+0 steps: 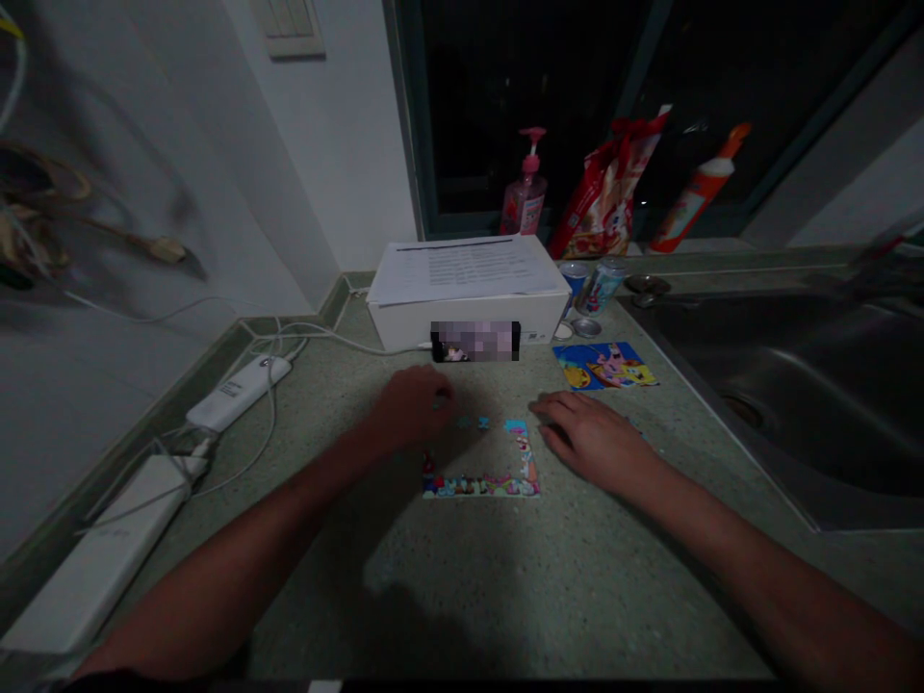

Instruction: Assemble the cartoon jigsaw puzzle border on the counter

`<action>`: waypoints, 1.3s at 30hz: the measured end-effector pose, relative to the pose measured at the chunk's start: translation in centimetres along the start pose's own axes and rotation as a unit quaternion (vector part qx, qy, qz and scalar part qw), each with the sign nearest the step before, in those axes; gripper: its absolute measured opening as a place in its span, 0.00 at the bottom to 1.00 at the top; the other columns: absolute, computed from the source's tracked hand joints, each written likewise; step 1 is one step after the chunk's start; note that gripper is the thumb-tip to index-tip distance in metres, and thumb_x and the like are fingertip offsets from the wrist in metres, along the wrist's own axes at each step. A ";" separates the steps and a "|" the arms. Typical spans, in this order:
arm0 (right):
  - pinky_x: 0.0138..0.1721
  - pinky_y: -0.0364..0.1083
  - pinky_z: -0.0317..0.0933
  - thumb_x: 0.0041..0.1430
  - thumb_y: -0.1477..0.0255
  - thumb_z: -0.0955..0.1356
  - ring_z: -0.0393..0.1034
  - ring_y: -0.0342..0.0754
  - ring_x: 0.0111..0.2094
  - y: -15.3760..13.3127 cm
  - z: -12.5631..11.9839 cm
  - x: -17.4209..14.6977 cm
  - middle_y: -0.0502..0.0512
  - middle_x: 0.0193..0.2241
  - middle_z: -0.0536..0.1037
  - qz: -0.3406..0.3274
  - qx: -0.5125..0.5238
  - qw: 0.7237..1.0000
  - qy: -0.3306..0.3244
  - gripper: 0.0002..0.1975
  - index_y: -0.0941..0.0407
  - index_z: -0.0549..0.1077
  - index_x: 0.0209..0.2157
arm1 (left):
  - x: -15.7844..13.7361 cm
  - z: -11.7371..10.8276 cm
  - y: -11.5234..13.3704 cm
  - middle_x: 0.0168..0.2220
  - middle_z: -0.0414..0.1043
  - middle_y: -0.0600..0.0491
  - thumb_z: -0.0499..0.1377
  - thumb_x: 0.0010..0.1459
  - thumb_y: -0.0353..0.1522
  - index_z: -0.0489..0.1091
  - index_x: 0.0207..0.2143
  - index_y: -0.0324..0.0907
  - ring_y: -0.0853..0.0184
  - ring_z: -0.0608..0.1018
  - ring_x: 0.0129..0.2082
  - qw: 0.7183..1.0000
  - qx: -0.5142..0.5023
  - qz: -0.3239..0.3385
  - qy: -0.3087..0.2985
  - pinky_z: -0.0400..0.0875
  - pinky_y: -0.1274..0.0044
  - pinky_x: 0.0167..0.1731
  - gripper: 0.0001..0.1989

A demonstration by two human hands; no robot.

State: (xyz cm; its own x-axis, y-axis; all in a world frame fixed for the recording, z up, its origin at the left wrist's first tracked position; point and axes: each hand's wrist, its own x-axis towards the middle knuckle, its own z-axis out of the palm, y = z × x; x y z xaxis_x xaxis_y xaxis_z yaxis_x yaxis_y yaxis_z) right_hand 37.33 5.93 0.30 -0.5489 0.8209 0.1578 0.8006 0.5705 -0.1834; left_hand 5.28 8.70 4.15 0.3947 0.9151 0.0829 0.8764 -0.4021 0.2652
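Observation:
A small jigsaw puzzle lies on the counter between my hands, its colourful border partly joined along the bottom and right. Two loose light-blue puzzle pieces lie near its top edge. My left hand is over the puzzle's upper left corner, fingers curled downward and closed; shadow and blur hide whatever is in them. To the right of the puzzle, my right hand rests palm down with its fingers stretched out and holds nothing visible. Small bits lie partly hidden just beyond it.
A phone leans on a white box topped with papers. A blue cartoon picture card and cans are at the back right. The sink borders the right; power strips and cables line the left.

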 end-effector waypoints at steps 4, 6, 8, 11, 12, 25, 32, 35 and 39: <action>0.60 0.63 0.74 0.73 0.74 0.67 0.80 0.63 0.56 0.0 0.1 0.0 0.67 0.55 0.84 0.010 0.004 1.000 0.008 0.17 0.59 0.78 0.59 | -0.6 -2.3 -2.2 0.37 0.82 0.48 0.62 0.65 0.32 0.81 0.36 0.43 0.59 0.82 0.38 0.997 -0.024 -0.013 0.071 0.76 0.68 0.46 0.07; 0.58 0.63 0.74 0.73 0.75 0.67 0.80 0.63 0.55 0.1 0.1 0.0 0.67 0.54 0.84 0.001 0.001 1.000 0.008 0.14 0.59 0.79 0.56 | -1.5 -2.7 -3.4 0.36 0.82 0.48 0.61 0.65 0.33 0.80 0.35 0.43 0.59 0.81 0.37 0.996 -0.026 -0.021 0.086 0.76 0.68 0.45 0.08; 0.56 0.62 0.75 0.72 0.76 0.67 0.81 0.62 0.53 0.2 0.2 0.0 0.66 0.52 0.84 -0.015 -0.003 1.000 0.009 0.11 0.57 0.80 0.50 | -2.6 -2.7 -4.4 0.35 0.81 0.49 0.61 0.64 0.34 0.80 0.35 0.43 0.58 0.81 0.37 0.996 -0.029 -0.035 0.079 0.76 0.68 0.44 0.08; 0.55 0.61 0.75 0.72 0.76 0.67 0.81 0.61 0.51 0.3 0.3 0.0 0.65 0.50 0.84 -0.028 -0.003 0.999 0.019 0.09 0.56 0.80 0.47 | -4.2 -2.2 -5.8 0.36 0.82 0.48 0.60 0.64 0.35 0.80 0.35 0.44 0.58 0.82 0.37 0.995 -0.039 -0.062 0.071 0.76 0.68 0.42 0.09; 0.55 0.61 0.75 0.72 0.76 0.67 0.81 0.61 0.51 0.3 0.3 0.0 0.65 0.50 0.84 -0.028 -0.002 0.999 0.023 0.09 0.56 0.80 0.47 | -4.6 -2.1 -6.2 0.36 0.82 0.48 0.60 0.64 0.35 0.80 0.36 0.44 0.57 0.82 0.37 0.994 -0.042 -0.071 0.069 0.76 0.67 0.42 0.09; 0.57 0.64 0.76 0.73 0.73 0.66 0.81 0.63 0.54 0.4 0.4 -0.2 0.66 0.54 0.84 -0.004 0.010 1.000 0.022 0.15 0.56 0.80 0.55 | -6.0 -1.8 -6.8 0.37 0.83 0.46 0.57 0.65 0.33 0.83 0.38 0.43 0.56 0.83 0.37 0.995 0.057 -0.079 0.010 0.76 0.66 0.44 0.13; 0.57 0.63 0.76 0.72 0.74 0.66 0.81 0.62 0.54 0.4 0.6 -0.2 0.64 0.54 0.84 -0.007 0.014 0.999 0.028 0.15 0.54 0.82 0.53 | -6.1 -1.3 -6.6 0.39 0.83 0.45 0.58 0.68 0.34 0.83 0.39 0.43 0.55 0.84 0.40 0.993 0.092 -0.071 -0.024 0.76 0.65 0.46 0.13; 0.58 0.63 0.75 0.72 0.74 0.67 0.81 0.62 0.55 0.5 0.6 -0.2 0.65 0.55 0.84 0.001 0.009 1.000 0.026 0.16 0.55 0.81 0.56 | -6.0 -1.1 -6.2 0.40 0.83 0.44 0.56 0.70 0.33 0.83 0.40 0.42 0.54 0.84 0.42 0.993 0.092 -0.064 -0.035 0.76 0.65 0.47 0.14; 0.58 0.63 0.75 0.73 0.74 0.66 0.81 0.62 0.55 0.5 0.7 -0.3 0.66 0.55 0.84 -0.006 0.000 1.000 0.019 0.16 0.55 0.81 0.56 | -6.0 -0.6 -5.6 0.41 0.83 0.43 0.56 0.71 0.32 0.82 0.42 0.41 0.53 0.84 0.45 0.995 0.085 -0.053 -0.021 0.75 0.63 0.50 0.13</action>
State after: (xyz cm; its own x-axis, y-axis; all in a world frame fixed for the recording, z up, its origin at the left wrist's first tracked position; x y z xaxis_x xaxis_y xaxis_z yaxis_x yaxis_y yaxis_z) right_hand 37.75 6.04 -0.50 -0.5488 0.8125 0.1968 0.7940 0.5803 -0.1814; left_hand -2.14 5.48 2.78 0.3055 0.9519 0.0218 0.9463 -0.3061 0.1040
